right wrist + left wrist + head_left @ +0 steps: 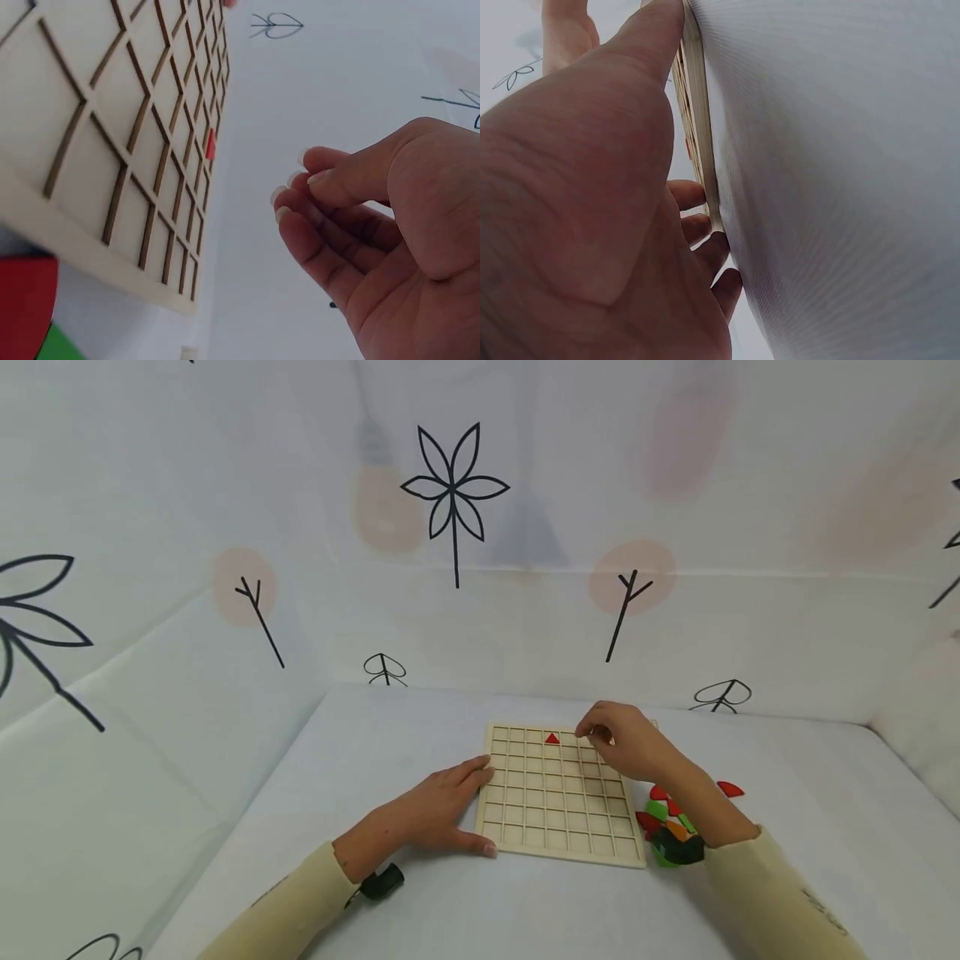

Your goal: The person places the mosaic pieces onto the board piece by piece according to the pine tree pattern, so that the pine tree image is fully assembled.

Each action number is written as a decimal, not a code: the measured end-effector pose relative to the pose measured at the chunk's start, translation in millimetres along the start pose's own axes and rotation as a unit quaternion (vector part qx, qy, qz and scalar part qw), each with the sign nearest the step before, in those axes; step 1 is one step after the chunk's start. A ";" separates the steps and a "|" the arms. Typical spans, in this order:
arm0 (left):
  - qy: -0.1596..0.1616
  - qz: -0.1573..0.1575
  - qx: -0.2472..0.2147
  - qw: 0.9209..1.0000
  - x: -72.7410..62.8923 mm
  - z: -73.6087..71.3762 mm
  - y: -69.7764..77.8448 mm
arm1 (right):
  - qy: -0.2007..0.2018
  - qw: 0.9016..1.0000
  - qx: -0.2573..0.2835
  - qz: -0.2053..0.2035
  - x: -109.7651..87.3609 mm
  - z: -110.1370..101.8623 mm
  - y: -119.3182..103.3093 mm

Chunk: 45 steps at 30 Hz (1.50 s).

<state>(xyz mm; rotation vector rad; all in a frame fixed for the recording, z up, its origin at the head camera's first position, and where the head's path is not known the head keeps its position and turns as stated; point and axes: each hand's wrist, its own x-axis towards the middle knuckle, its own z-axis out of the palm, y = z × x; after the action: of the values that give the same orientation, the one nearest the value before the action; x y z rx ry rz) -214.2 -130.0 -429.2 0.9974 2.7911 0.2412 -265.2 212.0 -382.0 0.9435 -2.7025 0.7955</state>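
Observation:
A pale wooden grid board [555, 777] lies on the white table. One red triangle [552, 739] sits in a square of its far row. My left hand [435, 810] rests at the board's left edge, fingers extended and thumb apart near the front corner. In the left wrist view, the fingertips touch the board's side [699, 112]. Over the far right part of the board hovers my right hand [626, 743], its fingers loosely bent. The right wrist view shows the thumb close to the index finger [322, 157], with nothing visible between them.
Right of the board, partly under my right forearm, lies a pile of red, green and orange flat pieces [657, 810]. A red piece [729, 789] lies apart from them. Black wrist devices [384, 882] hang beneath both wrists. A patterned white cloth wall [525, 635] stands behind the table.

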 end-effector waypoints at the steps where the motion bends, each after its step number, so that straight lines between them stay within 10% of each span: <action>1: -0.001 0.001 0.001 1.000 0.4 0.2 -0.2 | 0.000 1.000 -0.002 0.000 -2.6 -0.8 0.2; 29: -0.012 -0.023 -0.003 1.000 2.1 1.8 1.7 | -0.034 0.994 -0.049 0.092 -80.6 -26.1 36.5; 45: -0.004 -0.017 -0.008 1.000 0.9 1.8 0.7 | -0.087 0.993 -0.010 0.080 -89.5 -26.9 53.6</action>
<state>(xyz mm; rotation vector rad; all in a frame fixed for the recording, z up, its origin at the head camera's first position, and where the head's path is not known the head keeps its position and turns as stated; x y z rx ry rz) -214.1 -128.7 -430.9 0.9458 2.7913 0.2526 -228.5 309.0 -411.3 0.8363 -2.9609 0.7433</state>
